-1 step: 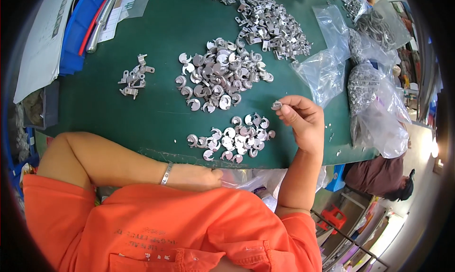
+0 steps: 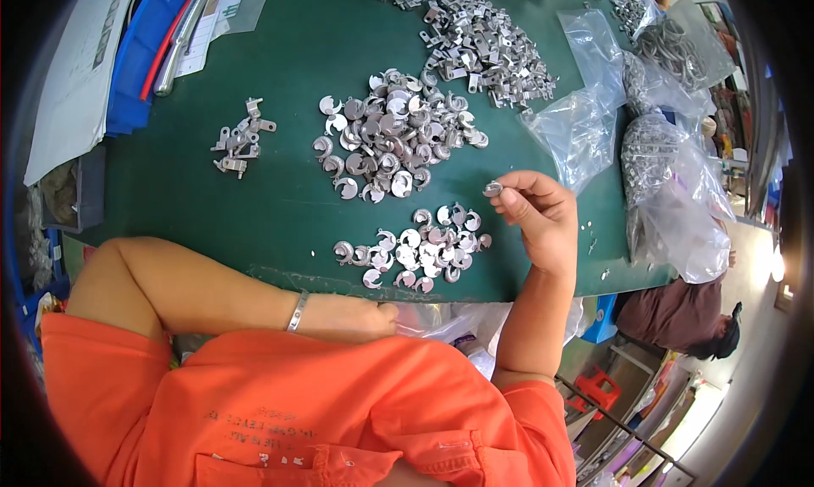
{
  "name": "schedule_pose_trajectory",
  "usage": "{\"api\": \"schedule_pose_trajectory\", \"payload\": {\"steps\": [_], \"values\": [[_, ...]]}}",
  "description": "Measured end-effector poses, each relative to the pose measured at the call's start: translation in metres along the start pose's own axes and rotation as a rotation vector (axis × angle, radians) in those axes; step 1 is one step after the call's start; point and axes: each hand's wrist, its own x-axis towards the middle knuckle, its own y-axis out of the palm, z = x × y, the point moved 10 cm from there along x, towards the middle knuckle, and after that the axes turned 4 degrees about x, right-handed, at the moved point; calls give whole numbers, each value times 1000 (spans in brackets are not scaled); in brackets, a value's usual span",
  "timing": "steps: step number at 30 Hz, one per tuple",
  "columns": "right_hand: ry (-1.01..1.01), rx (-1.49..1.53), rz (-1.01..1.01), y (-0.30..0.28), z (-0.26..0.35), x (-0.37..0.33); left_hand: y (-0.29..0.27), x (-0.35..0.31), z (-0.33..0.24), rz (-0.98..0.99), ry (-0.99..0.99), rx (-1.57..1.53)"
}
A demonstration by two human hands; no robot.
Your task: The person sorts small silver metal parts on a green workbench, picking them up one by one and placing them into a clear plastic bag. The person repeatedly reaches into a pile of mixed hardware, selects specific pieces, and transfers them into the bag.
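Note:
My right hand [image 2: 540,220] is raised over the right side of the table, pinching a small round silver metal piece [image 2: 493,189] between thumb and fingertips. It looks like the crescent-shaped metal pieces [image 2: 432,248] in the small pile to its left. Beyond them lies a larger pile of the same crescents [image 2: 394,135]. My left hand [image 2: 352,317] rests low at the table's front edge with its fingers curled in; whatever they may hold is hidden. Clear plastic [image 2: 424,317] shows just beside it, below the edge.
Small bent metal brackets [image 2: 487,50] are heaped at the far right of the green table [image 2: 186,207], several more brackets [image 2: 242,139] at left. Plastic bags [image 2: 670,190] of metal parts line the right side. A blue bin [image 2: 136,80] stands far left; another person [image 2: 678,317] is at right.
My right hand has shifted very slightly left with the metal piece still pinched. My left hand and the piles look the same.

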Motion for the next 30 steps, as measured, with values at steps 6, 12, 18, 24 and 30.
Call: {"api": "schedule_pose_trajectory", "payload": {"steps": [6,12,18,24,30], "values": [[46,43,-24,-1,-10,-2,2,0,-2,-6,40,57],[-388,-623,31,22,38,-12,4,-2,-2,-32,41,82],[-567,-715,-18,29,59,6,-4,0,2,45,-62,-109],[-358,-567,-276,3,30,26,-2,0,-6,56,65,34],[-55,18,-165,-15,-1,27,-6,0,3,61,-30,-211]]}}
